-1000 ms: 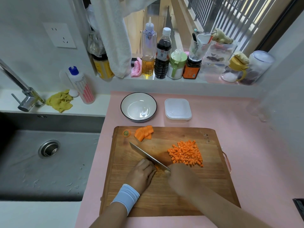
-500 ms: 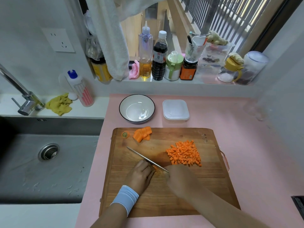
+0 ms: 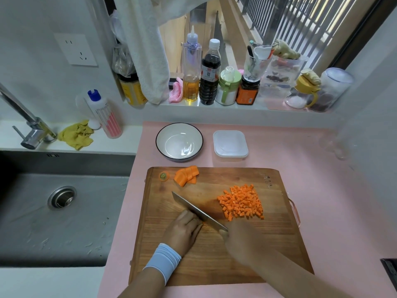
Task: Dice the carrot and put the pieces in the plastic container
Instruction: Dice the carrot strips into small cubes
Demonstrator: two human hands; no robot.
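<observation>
On the wooden cutting board [image 3: 268,244] lies a heap of diced carrot [image 3: 241,202] to the right of centre. Uncut carrot slices [image 3: 185,175] and a carrot end [image 3: 164,176] sit at the board's far left corner. My right hand [image 3: 242,241] grips the handle of a knife [image 3: 197,211], whose blade slants across the board. My left hand [image 3: 183,230], fingers curled, holds down a small bit of carrot [image 3: 204,223] against the blade; most of it is hidden. The plastic container [image 3: 230,145], white and square, stands beyond the board.
A white bowl [image 3: 179,141] with a dark rim stands left of the container. A steel sink [image 3: 62,211] and tap [image 3: 28,125] lie to the left. Bottles and jars [image 3: 210,74] line the window sill behind. A towel [image 3: 148,50] hangs above.
The knife blade has kept chopping in place beside my left hand's fingers. The view has shifted slightly; the carrot heap and slices have stayed put.
</observation>
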